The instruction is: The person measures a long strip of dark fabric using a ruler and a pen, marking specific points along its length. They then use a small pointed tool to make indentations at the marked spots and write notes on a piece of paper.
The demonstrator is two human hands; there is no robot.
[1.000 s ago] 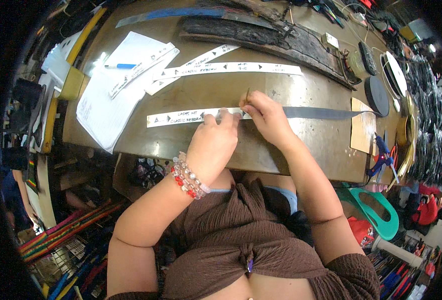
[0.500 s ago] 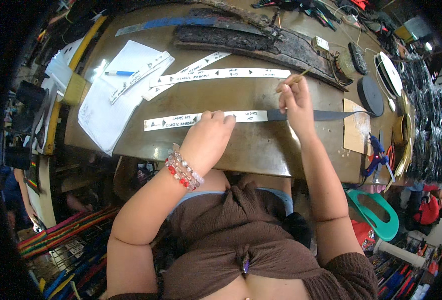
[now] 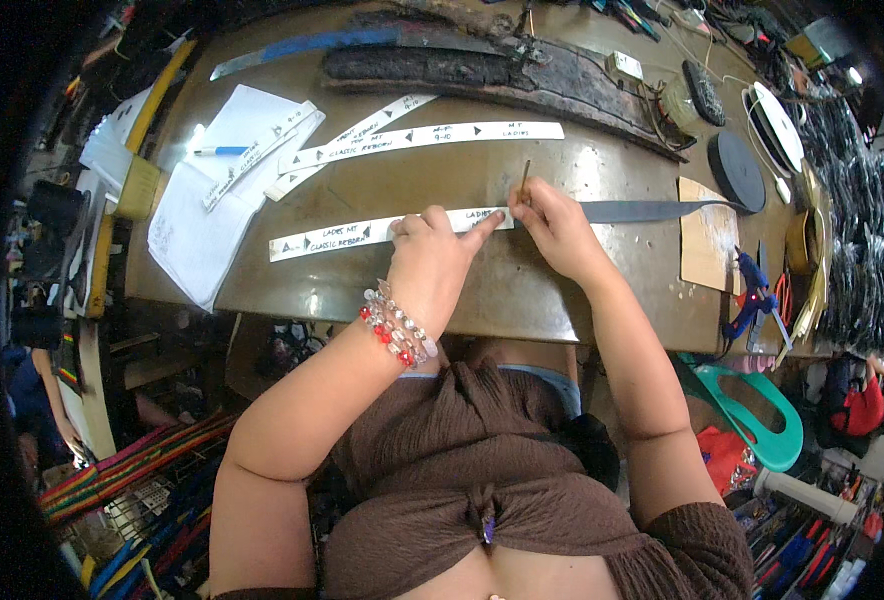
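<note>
A long white template strip (image 3: 340, 235) with handwriting and small dark triangles lies across the table in front of me. My left hand (image 3: 432, 250) rests on its right part, fingers spread and pressing down, the index finger stretched toward the strip's right end. From that end a flat dark grey band (image 3: 632, 211) runs right to its roll (image 3: 738, 172); whether it continues beneath the strip is hard to see. My right hand (image 3: 554, 232) is closed around a thin brown pencil-like stick (image 3: 526, 178), held upright at the strip's right end. The stick's lower tip is hidden by the fingers.
Behind lie more white strips (image 3: 422, 138), papers (image 3: 197, 225) with a blue pen (image 3: 220, 151), and a long dark charred-looking board (image 3: 432, 75). On the right are a brown card (image 3: 700, 255), a blue glue gun (image 3: 750, 298) and a white reel (image 3: 777, 130).
My right hand has moved left with the stick, from above the grey band to the strip's right end. My left hand has slid right, its index finger now stretched out.
</note>
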